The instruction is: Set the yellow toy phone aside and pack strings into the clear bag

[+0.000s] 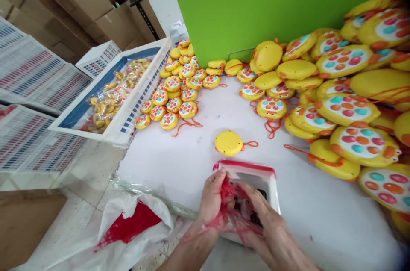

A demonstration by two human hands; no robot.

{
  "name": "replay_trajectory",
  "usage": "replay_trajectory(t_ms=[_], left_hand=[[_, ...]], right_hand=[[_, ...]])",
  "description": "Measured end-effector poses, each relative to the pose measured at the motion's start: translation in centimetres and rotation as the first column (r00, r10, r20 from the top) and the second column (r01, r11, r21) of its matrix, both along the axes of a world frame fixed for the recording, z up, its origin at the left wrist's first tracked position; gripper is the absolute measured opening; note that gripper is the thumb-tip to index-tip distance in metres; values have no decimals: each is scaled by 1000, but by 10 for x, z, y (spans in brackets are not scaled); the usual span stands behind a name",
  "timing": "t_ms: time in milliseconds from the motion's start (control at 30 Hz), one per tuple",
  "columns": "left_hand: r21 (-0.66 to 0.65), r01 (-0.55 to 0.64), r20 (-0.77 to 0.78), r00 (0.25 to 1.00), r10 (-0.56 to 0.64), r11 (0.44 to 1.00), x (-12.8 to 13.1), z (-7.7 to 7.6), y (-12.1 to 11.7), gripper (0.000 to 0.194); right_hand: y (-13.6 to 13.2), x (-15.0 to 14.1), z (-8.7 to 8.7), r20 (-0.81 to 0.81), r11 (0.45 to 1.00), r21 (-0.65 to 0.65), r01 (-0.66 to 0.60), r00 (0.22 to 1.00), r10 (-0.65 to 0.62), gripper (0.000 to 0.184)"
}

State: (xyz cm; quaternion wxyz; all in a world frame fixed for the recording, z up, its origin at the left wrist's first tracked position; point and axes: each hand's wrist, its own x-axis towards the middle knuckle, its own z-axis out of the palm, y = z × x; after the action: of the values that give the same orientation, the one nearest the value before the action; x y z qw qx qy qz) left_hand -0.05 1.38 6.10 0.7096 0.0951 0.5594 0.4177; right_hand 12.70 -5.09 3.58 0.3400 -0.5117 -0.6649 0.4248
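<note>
Between my two hands is a tangle of red, see-through stringy material (228, 215), perhaps plastic strands or film. My left hand (211, 199) is closed, with thumb and fingers pinching its upper part. Curved around the other side, my right hand (267, 217) also grips it, though some fingertips are hidden. Below both hands is a white box (272, 185) with a red rim at its far edge; dark objects inside are only partly visible. Just beyond the box, a yellow turtle-shaped toy (228, 142) lies face down with an orange cord loop to its right.
Turtle toys with coloured dots (350, 104) are piled high at right; a smaller group (173, 85) sits at the back left. Behind rises a green panel (256, 1). A white crate (120, 128) of bagged toys adjoins the table's left side. A white sack (166, 215) with red contents lies below.
</note>
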Motion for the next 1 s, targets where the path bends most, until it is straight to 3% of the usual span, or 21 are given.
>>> replay_trajectory(t_ms=[100, 233, 300, 400, 567, 633, 767, 933, 1000], left_hand=[[6, 15, -31, 999, -15, 1000, -5, 0, 2, 48], [-4, 28, -37, 999, -28, 1000, -1, -3, 0, 51], [-17, 57, -64, 996, -58, 998, 1, -4, -4, 53], [-4, 119, -116, 986, -118, 993, 3, -6, -12, 60], [35, 276, -223, 939, -261, 961, -3, -8, -22, 60], [53, 408, -279, 882, -379, 911, -7, -8, -23, 56], [97, 667, -350, 718, -602, 739, -18, -2, -21, 45], [45, 780, -482, 564, -671, 624, -24, 6, -24, 33], [55, 793, -499, 548, -671, 607, -23, 8, -27, 29]], right_hand=[[1, 2, 0, -131, 988, -145, 45, 989, -64, 57], [14, 1, 3, -260, 967, -249, 60, 957, -126, 24], [21, 0, 6, -271, 957, -273, 95, 947, -172, 22], [28, -1, 10, -215, 963, -218, 156, 955, -203, 22], [31, 0, 10, 51, 991, -27, 133, 990, -131, 22], [31, 1, 8, 126, 997, -2, 71, 990, -70, 18], [29, 2, 7, 271, 997, 2, -76, 960, 73, 18], [22, -1, 3, 429, 986, 51, -160, 895, 123, 28], [19, -2, 2, 451, 976, 93, -195, 883, 133, 29]])
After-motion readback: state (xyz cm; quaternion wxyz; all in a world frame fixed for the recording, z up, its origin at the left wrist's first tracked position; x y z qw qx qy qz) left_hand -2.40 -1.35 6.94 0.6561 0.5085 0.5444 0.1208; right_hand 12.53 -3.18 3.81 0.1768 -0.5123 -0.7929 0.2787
